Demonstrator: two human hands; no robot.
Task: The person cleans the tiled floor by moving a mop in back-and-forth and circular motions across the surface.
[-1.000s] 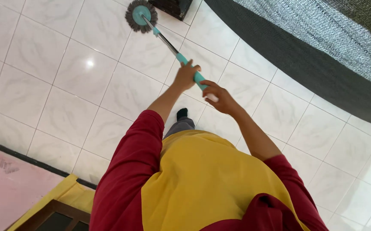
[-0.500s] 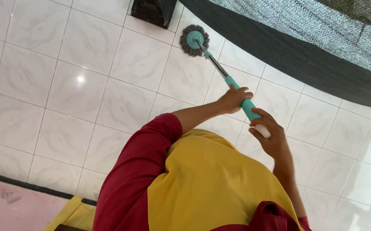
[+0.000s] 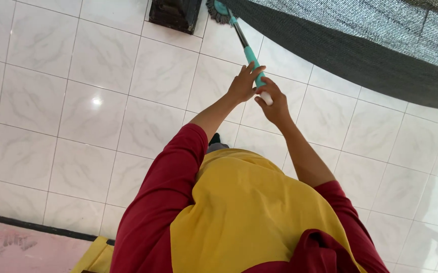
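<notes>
- The person works a mop (image 3: pixel 239 35) over the white tiled floor (image 3: pixel 102 101); its grey fringed head (image 3: pixel 218 11) sits at the top edge of the view, pushed right against the near edge of the dark grey rug (image 3: pixel 340 55), just beside a dark furniture leg (image 3: pixel 174 15).
- Progress is hard to judge: the tiles shine everywhere, with no clear line between wet and dry, so I cannot tell which part is already mopped. The strip of floor along the rug is, by my reading, what is being done now; the wide stretch of tiles away from the rug shows no sign either way.
- The left hand (image 3: pixel 242 86) is on the teal grip (image 3: pixel 254 65) of the shaft, on the side nearer the rug; the fingers (image 3: pixel 254 72) are only loosely curled, partly spread, more resting on the grip than clamping it.
- The right hand (image 3: pixel 278 105) is closed round the white end cap (image 3: pixel 266 98) of the handle, farther from the rug, and touches the left hand.
- Both arms reach out toward the rug, in red sleeves (image 3: pixel 153 202) with a yellow cloth (image 3: pixel 249 212) below.
</notes>
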